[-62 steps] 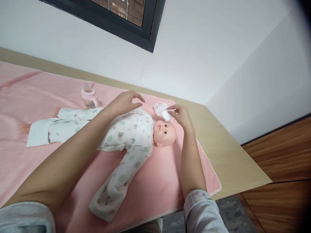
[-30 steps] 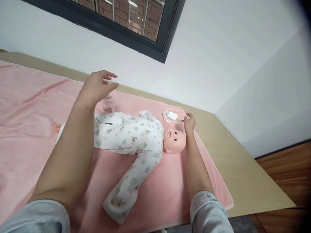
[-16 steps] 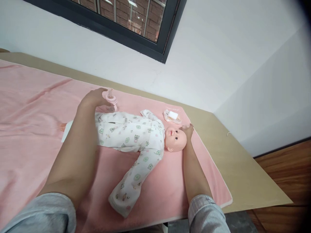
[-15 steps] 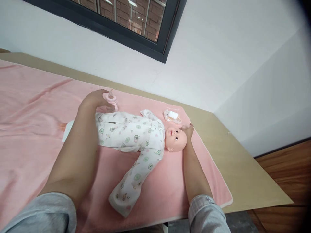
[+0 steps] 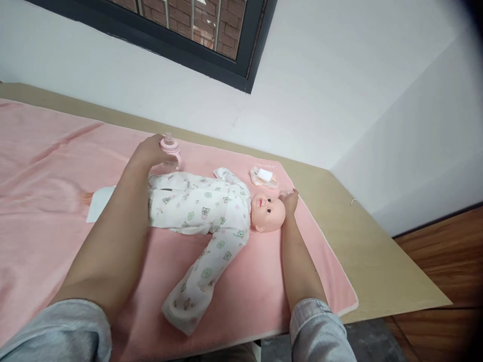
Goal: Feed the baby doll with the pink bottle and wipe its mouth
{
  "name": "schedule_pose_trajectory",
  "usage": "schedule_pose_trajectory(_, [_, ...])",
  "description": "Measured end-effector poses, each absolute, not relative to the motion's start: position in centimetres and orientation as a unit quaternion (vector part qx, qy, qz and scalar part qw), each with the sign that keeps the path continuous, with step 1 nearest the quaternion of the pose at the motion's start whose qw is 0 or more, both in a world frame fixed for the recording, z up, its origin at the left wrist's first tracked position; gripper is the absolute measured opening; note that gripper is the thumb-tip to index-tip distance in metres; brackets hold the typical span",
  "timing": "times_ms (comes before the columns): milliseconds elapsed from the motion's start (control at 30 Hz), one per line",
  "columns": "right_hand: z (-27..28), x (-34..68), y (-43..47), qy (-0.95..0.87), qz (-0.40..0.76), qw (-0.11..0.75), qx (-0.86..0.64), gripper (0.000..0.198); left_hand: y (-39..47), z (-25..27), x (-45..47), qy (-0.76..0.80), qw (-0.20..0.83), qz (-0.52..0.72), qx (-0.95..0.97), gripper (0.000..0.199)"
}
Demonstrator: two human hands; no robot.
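Observation:
My left hand is closed around a baby bottle with a pink collar, a pink handle and a clear nipple. The bottle stands roughly upright at the far side of the blanket. A baby doll in a white printed outfit lies face up, its head to the right. One sleeve stretches toward me. Just beyond the doll's head, my right hand has its fingers closed on a small clear piece, mostly hidden. My left forearm crosses over the doll's legs.
A pink blanket covers much of the tan table. An opened clear packet with a white piece lies beyond the doll's head. Behind the table rises a white wall with a dark-framed window.
The view has shifted slightly, moving the scene left and up. In my left hand the bottle is a little higher, with more of its nipple showing. My right hand stays beside the doll's head.

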State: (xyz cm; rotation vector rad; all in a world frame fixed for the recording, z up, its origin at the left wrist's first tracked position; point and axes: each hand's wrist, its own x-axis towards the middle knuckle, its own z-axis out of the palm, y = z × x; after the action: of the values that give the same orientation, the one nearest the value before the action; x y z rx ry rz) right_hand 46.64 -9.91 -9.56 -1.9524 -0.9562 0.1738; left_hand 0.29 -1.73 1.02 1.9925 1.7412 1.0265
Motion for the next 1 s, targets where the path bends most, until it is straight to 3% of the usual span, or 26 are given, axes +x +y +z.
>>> schedule_pose_trajectory(233, [-7.9, 46.9, -10.0, -0.360, 0.070, 0.540, -0.758, 0.067, -5.2, 4.8, 5.4, 0.506, 0.211, 0.467, 0.694, 0.068])
schedule_pose_trajectory(333, [-5.1, 47.0, -9.8, -0.351, 0.070, 0.607, -0.710, 0.065, -6.7, 5.5, 8.3, 0.471, 0.234, 0.485, 0.699, 0.083])
schedule_pose_trajectory(467, [0.1, 45.6, -11.1, -0.407, 0.099, 0.688, -0.593, 0.066, -9.2, 6.0, 11.8, 0.429, 0.221, 0.461, 0.745, 0.087])
schedule_pose_trajectory(700, [6.7, 38.1, -17.0, -0.651, 0.090, 0.589, -0.470, 0.067, -13.2, 7.1, 13.7, 0.378, 0.206, 0.387, 0.815, 0.084])
schedule_pose_trajectory(1000, [6.4, 32.9, -18.6, -0.712, 0.137, 0.562, -0.398, 0.067, -15.3, 7.7, 14.3, 0.350, 0.188, 0.348, 0.849, 0.082])
